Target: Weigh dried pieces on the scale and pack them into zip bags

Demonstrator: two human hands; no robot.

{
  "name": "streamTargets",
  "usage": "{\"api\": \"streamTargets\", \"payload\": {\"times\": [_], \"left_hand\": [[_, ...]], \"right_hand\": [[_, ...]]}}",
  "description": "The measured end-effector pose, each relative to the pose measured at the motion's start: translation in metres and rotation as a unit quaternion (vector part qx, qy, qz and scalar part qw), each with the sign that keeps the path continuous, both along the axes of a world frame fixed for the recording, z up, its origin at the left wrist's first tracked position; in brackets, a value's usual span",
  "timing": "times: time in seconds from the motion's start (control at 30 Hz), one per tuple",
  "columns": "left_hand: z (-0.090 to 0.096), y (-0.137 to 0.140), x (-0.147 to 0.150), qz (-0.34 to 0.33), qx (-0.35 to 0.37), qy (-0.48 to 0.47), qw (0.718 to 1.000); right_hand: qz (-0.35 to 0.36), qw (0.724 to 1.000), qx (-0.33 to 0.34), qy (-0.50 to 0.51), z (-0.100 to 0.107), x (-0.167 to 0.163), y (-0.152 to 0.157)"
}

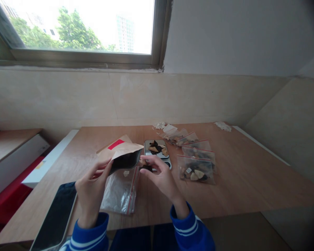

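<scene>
My left hand (94, 186) grips the edge of a brown paper pouch (128, 149), whose dark-lined mouth gapes toward my right hand. Between the thumb and fingers of my right hand (161, 174) are dried slices (146, 167), one pale and one dark, just right of the pouch mouth. Behind that hand, a small digital scale (147, 154) carries a heap of similar dark and tan dried pieces (157, 148). Below the pouch lies a stack of clear zip bags (119, 195) with red seal lines.
Several filled zip bags (196, 170) fan out right of the scale. White scraps (160, 125) and a white paper (170, 129) lie at the back, with another scrap pile (223, 126) farther right. A phone (54, 216) rests at the table's left front edge. A wall stands behind the table (240, 174).
</scene>
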State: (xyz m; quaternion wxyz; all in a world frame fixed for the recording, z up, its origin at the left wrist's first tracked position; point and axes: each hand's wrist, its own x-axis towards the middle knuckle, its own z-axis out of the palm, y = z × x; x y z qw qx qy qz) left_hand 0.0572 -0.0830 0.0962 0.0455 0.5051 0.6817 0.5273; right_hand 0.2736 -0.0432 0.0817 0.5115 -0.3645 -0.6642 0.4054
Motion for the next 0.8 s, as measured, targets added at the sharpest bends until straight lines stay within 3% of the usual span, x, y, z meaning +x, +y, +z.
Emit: {"api": "streamTargets", "payload": {"times": [0.2, 0.4, 0.6, 0.8], "left_hand": [[0.0, 0.002, -0.006, -0.004, 0.015, -0.01, 1.0], [-0.002, 0.003, -0.003, -0.008, -0.003, -0.014, 1.0], [-0.002, 0.002, -0.007, -0.016, 0.009, -0.006, 1.0], [-0.002, 0.002, -0.009, -0.021, 0.012, -0.011, 1.0]], "right_hand": [[-0.15, 0.988, 0.005, 0.024, -0.038, 0.055, 0.072], [-0.189, 0.981, -0.011, -0.045, -0.085, 0.074, 0.154], [-0.143, 0.986, -0.002, -0.082, -0.098, 0.071, 0.183], [-0.122, 0.992, -0.03, -0.019, -0.106, 0.074, 0.192]]}}
